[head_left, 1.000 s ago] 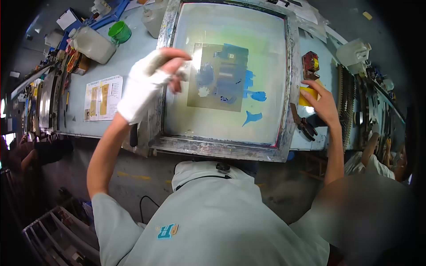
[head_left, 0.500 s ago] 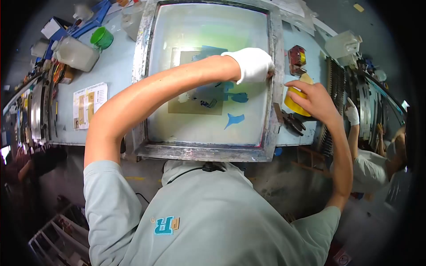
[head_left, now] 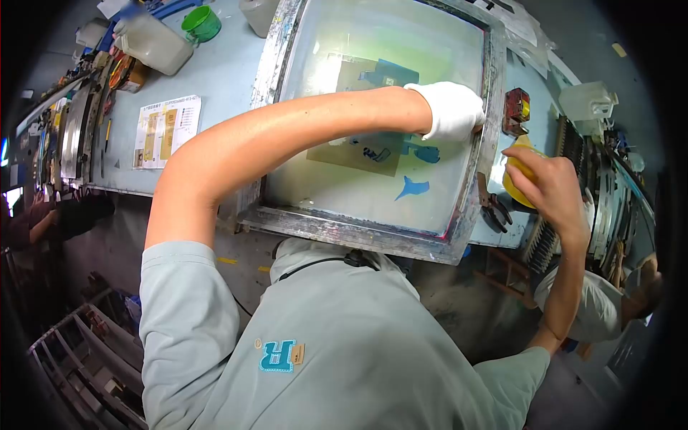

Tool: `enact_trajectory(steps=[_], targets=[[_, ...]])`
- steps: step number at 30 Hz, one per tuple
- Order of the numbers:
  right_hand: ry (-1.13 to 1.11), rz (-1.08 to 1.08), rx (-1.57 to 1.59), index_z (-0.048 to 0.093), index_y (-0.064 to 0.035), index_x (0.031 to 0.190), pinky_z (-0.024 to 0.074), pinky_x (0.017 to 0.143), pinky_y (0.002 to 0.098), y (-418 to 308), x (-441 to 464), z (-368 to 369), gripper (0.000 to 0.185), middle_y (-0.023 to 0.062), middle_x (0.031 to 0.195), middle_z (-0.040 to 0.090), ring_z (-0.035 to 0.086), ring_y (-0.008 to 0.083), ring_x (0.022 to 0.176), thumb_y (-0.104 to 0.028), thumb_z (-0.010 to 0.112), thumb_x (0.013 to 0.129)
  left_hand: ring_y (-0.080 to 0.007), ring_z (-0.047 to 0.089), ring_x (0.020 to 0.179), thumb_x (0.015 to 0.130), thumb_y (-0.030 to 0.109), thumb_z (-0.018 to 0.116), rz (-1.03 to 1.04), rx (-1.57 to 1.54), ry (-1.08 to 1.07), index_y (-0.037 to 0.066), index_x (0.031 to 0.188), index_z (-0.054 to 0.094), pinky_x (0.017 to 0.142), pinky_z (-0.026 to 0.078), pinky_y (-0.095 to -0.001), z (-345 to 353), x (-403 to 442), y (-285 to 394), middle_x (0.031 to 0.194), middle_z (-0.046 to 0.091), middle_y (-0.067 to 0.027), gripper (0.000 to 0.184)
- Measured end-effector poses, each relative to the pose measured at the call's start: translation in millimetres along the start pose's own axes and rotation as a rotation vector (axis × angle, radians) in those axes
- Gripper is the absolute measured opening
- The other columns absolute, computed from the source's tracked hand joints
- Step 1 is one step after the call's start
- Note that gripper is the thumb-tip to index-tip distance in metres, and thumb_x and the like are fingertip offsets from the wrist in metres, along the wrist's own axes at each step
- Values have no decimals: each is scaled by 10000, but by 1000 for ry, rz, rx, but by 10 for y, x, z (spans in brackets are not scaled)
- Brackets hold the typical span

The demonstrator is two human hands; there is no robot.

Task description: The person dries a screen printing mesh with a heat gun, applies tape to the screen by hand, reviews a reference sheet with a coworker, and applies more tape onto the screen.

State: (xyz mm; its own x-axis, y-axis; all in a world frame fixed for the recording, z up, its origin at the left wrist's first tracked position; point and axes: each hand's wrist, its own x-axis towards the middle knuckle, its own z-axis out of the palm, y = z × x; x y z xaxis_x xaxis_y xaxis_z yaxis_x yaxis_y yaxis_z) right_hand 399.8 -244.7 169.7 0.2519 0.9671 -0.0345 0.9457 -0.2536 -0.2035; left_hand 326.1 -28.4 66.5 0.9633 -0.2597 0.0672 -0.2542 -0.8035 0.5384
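Note:
My left hand [head_left: 453, 112], in a white glove, reaches across a mesh screen [head_left: 337, 201] in a worn metal frame [head_left: 344, 231]. It rests at the frame's right rail, its fingers mostly hidden. My bare right hand [head_left: 550, 179] is over a yellow, roll-like thing [head_left: 517, 185] right of the frame, fingers curled and the thumb near the index fingertip. What the curled fingers hold, if anything, is hidden. A blue patch [head_left: 413, 188] lies on the screen, near a tan rectangle [head_left: 358, 154] partly under my left forearm.
Dark-handled pliers [head_left: 494, 210] lie by the frame's lower right. Behind the yellow thing sits a red tape dispenser-like object [head_left: 516, 111]. At left are a printed sheet [head_left: 167, 132], a green cup [head_left: 201, 24] and a white jug [head_left: 152, 44]. Another person [head_left: 584, 294] is at right.
The view has shifted, so the table appears farther right and tilted. My right hand has lifted a little off the yellow thing, with fingers more curled. My left hand stays at the rail.

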Motion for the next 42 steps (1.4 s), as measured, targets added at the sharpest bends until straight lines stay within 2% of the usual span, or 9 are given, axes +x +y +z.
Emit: enact_trajectory(steps=[3, 7, 8, 15, 19, 32, 39, 41, 42], targets=[[-3, 17, -23, 704, -81, 1033, 507, 604, 375, -71, -21, -135, 188, 191, 766, 661, 652, 338, 647, -187, 673, 880, -356, 651, 951, 842, 212, 644, -22, -59, -48, 92, 1067, 729, 836, 519, -409, -105, -48, 29, 994, 691, -164, 269], [-66, 245, 378, 678, -19, 1116, 452, 586, 243, -142, -14, -285, 235, 89, 701, 633, 567, 62, 629, -136, 644, 915, -266, 667, 1003, 805, 476, 746, -111, -425, -42, 73, 1215, 670, 878, 512, -351, -255, -194, 46, 1076, 710, -118, 580], [-39, 268, 439, 677, -20, 1125, 444, 593, 229, -136, -19, -275, 232, 65, 726, 641, 561, 50, 650, -129, 640, 923, -216, 645, 1032, 766, 585, 759, -163, -509, -101, 44, 1249, 632, 897, 493, -333, -416, -309, 183, 1097, 703, -96, 737], [-6, 298, 739, 656, -2, 1167, 438, 640, 189, -95, 20, -125, 239, -3, 870, 649, 570, 24, 737, -134, 636, 969, -134, 593, 961, 792, 611, 728, -87, -1028, -98, 36, 1133, 662, 853, 468, -276, -490, -647, 353, 979, 664, -86, 671], [-7, 287, 784, 656, 2, 1160, 437, 636, 185, -143, 61, -118, 236, -2, 856, 648, 575, 24, 734, -135, 632, 970, -111, 592, 746, 838, 568, 703, -194, -861, 66, 34, 901, 679, 721, 492, -268, -436, -677, 408, 781, 640, -29, 539], [31, 255, 848, 605, 14, 1247, 430, 590, 166, -100, 63, -53, 333, 9, 793, 663, 582, 16, 654, -138, 615, 951, -85, 567, 660, 901, 465, 667, -150, -793, 154, 55, 775, 672, 631, 458, -251, -564, -823, 477, 703, 641, 1, 429], [189, 161, 596, 679, 8, 1086, 318, 545, 167, 276, 22, -19, 231, -24, 752, 609, 452, -9, 585, -135, 603, 921, -76, 492, 666, 897, 265, 667, -198, -912, 231, 41, 876, 642, 657, 421, -239, -839, -1243, 172, 728, 573, 3, 226], [252, 169, 598, 676, 7, 1078, 346, 561, 177, 529, -18, 57, 226, -12, 760, 613, 471, 9, 604, -151, 600, 936, -58, 480, 669, 906, 341, 701, -371, -559, 294, 55, 882, 685, 657, 420, -216, -1133, -1630, -96, 738, 565, 33, 287], [243, 143, 500, 676, 5, 1053, 385, 592, 188, 651, -56, 65, 224, -2, 772, 620, 511, 30, 646, -179, 594, 954, -146, 597, 812, 964, 411, 622, -454, -191, 195, 92, 1127, 694, 757, 512, -310, -1191, -1958, -610, 918, 663, -60, 366]])
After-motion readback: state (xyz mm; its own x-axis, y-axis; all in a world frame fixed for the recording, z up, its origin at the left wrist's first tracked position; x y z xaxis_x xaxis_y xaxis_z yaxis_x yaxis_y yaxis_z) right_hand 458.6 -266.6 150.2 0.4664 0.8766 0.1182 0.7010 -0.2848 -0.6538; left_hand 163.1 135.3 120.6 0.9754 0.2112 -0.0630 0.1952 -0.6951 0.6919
